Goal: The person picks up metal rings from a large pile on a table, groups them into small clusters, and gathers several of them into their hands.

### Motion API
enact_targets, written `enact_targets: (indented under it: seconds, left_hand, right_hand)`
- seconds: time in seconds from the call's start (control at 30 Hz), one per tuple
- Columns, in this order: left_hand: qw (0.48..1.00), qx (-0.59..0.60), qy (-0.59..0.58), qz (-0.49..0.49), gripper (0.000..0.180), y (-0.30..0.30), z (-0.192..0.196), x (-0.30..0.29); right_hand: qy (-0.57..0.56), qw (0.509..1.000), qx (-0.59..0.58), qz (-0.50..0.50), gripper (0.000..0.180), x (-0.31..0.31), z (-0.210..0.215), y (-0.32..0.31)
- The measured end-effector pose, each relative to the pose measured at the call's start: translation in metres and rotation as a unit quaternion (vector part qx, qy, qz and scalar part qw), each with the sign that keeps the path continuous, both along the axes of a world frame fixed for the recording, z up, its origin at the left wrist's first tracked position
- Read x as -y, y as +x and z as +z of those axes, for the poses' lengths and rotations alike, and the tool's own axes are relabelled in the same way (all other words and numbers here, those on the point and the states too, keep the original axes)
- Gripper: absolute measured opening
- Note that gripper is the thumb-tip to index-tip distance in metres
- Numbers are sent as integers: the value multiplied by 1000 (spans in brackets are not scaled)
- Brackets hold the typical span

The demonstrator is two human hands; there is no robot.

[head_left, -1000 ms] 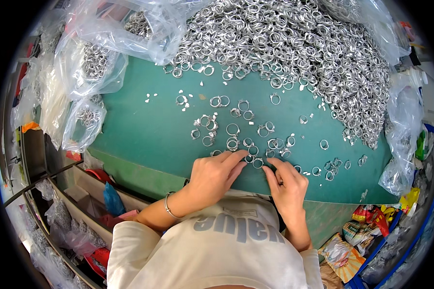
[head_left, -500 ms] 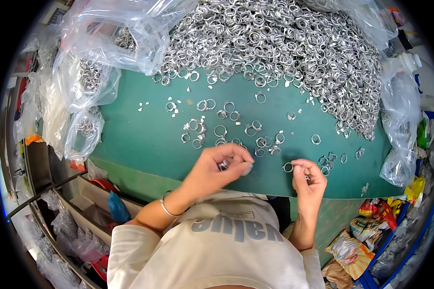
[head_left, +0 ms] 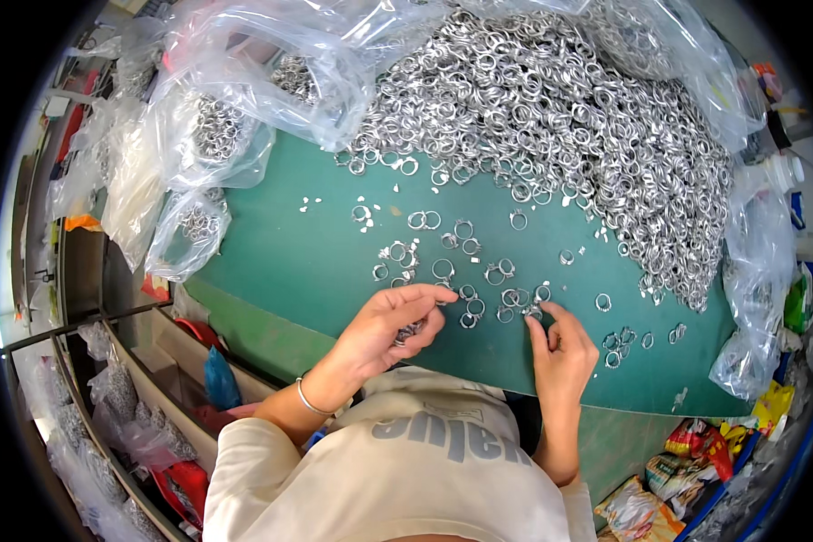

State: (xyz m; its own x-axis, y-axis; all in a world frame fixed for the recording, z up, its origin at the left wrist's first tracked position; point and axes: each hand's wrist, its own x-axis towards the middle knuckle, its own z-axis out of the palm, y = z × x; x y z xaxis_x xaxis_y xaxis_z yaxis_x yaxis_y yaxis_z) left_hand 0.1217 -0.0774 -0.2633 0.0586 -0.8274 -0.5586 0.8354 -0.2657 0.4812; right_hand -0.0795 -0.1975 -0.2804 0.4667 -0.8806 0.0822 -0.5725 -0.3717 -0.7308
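Observation:
A big heap of silver metal rings (head_left: 569, 117) covers the far half of the green table (head_left: 307, 262). Loose rings (head_left: 443, 267) lie scattered between the heap and my hands. My left hand (head_left: 384, 330) hovers at the table's near edge, its fingers curled around a small bunch of rings (head_left: 408, 331). My right hand (head_left: 562, 350) rests beside it to the right, thumb and fingers pinching one ring (head_left: 535, 313) that lies on the table among other loose ones. A thin bracelet (head_left: 307, 397) circles my left wrist.
Clear plastic bags (head_left: 226, 135) with more rings lie at the back left, and another bag (head_left: 759, 271) hangs at the right edge. Open bins (head_left: 144, 397) with bagged parts stand below the table's left side. Colourful packets (head_left: 696, 461) sit lower right.
My hands, close together over the loose rings a second ago, have drawn apart. The left has curled around a bunch of rings; the right has come back to a single ring.

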Motion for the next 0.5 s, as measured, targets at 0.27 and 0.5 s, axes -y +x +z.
enact_targets:
  seconds: [0.27,0.5]
  left_hand:
    - [999,14,16,24,24,5,0,-1]
    - [997,-50,-13,63,19,-7,-5,13]
  right_hand:
    - [600,425,651,-188,29,21,27,-63]
    - [420,456,745,-246,32,28,19,-151]
